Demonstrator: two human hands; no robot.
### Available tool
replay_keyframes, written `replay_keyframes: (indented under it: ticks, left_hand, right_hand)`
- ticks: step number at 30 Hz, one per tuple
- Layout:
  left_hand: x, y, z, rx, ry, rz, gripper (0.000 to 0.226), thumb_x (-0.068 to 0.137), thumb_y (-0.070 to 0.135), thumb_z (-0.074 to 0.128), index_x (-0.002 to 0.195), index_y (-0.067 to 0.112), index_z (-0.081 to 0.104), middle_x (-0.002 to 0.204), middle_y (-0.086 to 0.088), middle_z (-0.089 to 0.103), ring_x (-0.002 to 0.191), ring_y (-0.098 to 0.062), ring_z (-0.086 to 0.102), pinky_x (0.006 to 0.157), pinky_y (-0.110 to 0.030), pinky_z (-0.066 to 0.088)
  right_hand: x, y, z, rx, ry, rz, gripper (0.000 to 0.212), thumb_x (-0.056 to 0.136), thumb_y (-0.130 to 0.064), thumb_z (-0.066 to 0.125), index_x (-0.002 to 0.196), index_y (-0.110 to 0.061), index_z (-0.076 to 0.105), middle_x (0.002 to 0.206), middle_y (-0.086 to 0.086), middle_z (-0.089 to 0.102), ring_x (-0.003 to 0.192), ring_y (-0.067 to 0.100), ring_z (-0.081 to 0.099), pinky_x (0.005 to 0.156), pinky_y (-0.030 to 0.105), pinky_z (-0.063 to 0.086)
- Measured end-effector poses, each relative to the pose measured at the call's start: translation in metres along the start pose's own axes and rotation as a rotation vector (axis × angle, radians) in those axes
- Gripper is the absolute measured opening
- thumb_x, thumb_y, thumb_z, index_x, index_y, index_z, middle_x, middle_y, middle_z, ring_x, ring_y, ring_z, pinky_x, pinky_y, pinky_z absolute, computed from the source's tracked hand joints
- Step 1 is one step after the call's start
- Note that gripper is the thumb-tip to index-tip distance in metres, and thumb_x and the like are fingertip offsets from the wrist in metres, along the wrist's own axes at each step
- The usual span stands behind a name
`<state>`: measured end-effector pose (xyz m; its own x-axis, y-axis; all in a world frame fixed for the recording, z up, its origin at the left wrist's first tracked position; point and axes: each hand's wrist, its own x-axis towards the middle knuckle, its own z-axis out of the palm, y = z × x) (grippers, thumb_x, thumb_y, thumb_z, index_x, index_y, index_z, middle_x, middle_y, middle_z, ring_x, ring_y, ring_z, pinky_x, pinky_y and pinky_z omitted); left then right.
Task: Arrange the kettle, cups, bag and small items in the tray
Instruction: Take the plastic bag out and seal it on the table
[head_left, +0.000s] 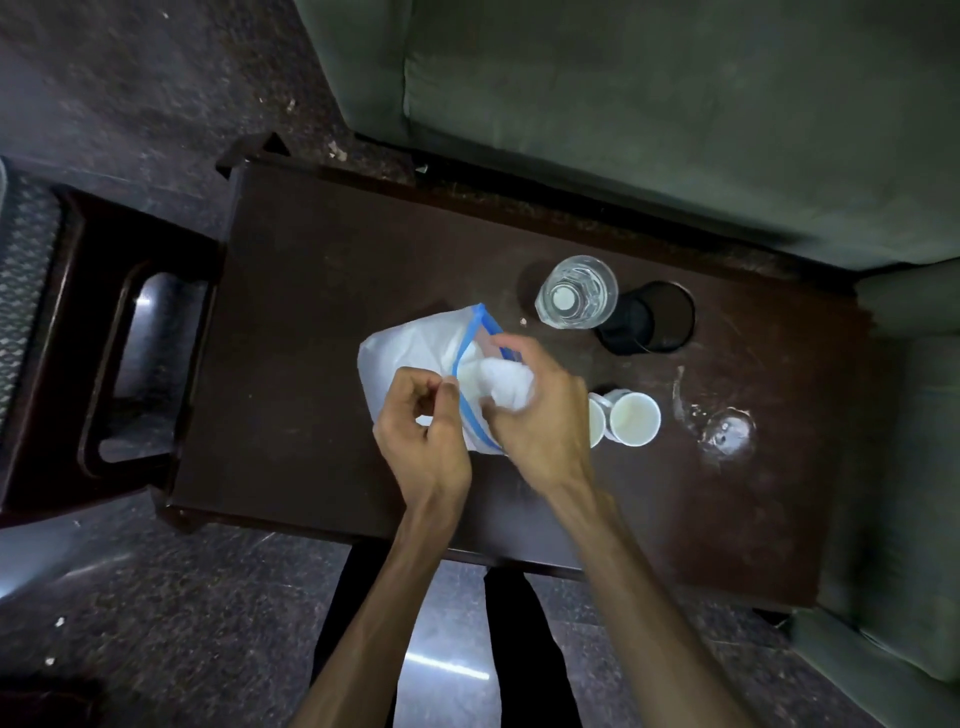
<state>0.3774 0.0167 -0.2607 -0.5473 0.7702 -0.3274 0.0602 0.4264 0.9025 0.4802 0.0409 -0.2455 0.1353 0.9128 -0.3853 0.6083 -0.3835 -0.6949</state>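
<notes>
A clear zip bag (410, 353) with a blue seal strip lies in the middle of the dark wooden table (311, 291). My left hand (423, 431) pinches the blue edge of its mouth. My right hand (535, 410) grips a crumpled white wad (506, 387) at the bag's opening. Two white paper cups (626, 418) lie close together just right of my right hand. A clear water bottle (576, 293) stands behind them. A black cup (647, 322) lies on its side beside the bottle. No kettle or tray shows.
A clear glass object (727, 428) sits at the table's right. A green sofa (649, 104) runs behind and to the right of the table. A dark wooden chair arm (119, 364) stands to the left. My legs are under the front edge.
</notes>
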Motion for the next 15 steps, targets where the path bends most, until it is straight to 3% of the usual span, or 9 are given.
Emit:
replay_keyframes:
  ticks: [4, 6, 10, 13, 15]
  left_hand:
    - [-0.009, 0.015, 0.019, -0.045, 0.012, -0.022, 0.014, 0.087, -0.003, 0.061, 0.074, 0.001, 0.056, 0.066, -0.002, 0.054, 0.063, -0.007, 0.048, 0.063, -0.015, 0.044]
    - [-0.015, 0.019, 0.029, -0.038, 0.002, -0.033, 0.014, 0.088, -0.001, 0.062, 0.075, 0.000, 0.056, 0.067, -0.004, 0.055, 0.064, -0.009, 0.050, 0.063, -0.013, 0.044]
    - [-0.026, 0.022, 0.048, -0.020, -0.017, -0.077, 0.013, 0.092, 0.002, 0.063, 0.080, -0.001, 0.058, 0.069, -0.004, 0.057, 0.067, -0.012, 0.053, 0.063, -0.013, 0.046]
    - [-0.034, 0.022, 0.058, 0.009, -0.048, -0.081, 0.014, 0.093, 0.003, 0.063, 0.080, 0.001, 0.058, 0.071, -0.011, 0.059, 0.068, -0.013, 0.053, 0.062, -0.014, 0.046]
    - [-0.038, 0.021, 0.062, 0.020, -0.064, -0.068, 0.014, 0.093, 0.002, 0.063, 0.080, 0.001, 0.058, 0.075, -0.017, 0.061, 0.067, -0.013, 0.053, 0.062, -0.012, 0.046]
  right_hand:
    - [0.000, 0.016, -0.053, 0.255, 0.184, 0.123, 0.038, 0.071, -0.007, 0.068, 0.092, -0.038, 0.074, 0.085, -0.020, 0.077, 0.078, 0.000, 0.072, 0.067, 0.025, 0.057]
    - [0.004, 0.027, -0.089, 0.230, 0.302, 0.157, 0.039, 0.072, -0.008, 0.066, 0.089, -0.041, 0.074, 0.082, -0.021, 0.077, 0.078, 0.003, 0.074, 0.069, 0.034, 0.062]
    - [0.019, 0.046, -0.147, 0.016, 0.447, 0.227, 0.035, 0.071, -0.022, 0.062, 0.101, -0.037, 0.072, 0.088, -0.010, 0.078, 0.082, 0.020, 0.076, 0.075, 0.046, 0.064]
    - [0.041, 0.056, -0.163, -0.121, 0.447, 0.232, 0.045, 0.071, -0.022, 0.064, 0.115, -0.025, 0.074, 0.102, 0.005, 0.079, 0.096, 0.032, 0.072, 0.088, 0.045, 0.060]
    - [0.056, 0.060, -0.159, -0.182, 0.428, 0.234, 0.047, 0.073, -0.020, 0.066, 0.119, -0.025, 0.073, 0.105, 0.012, 0.078, 0.098, 0.039, 0.069, 0.087, 0.044, 0.058]
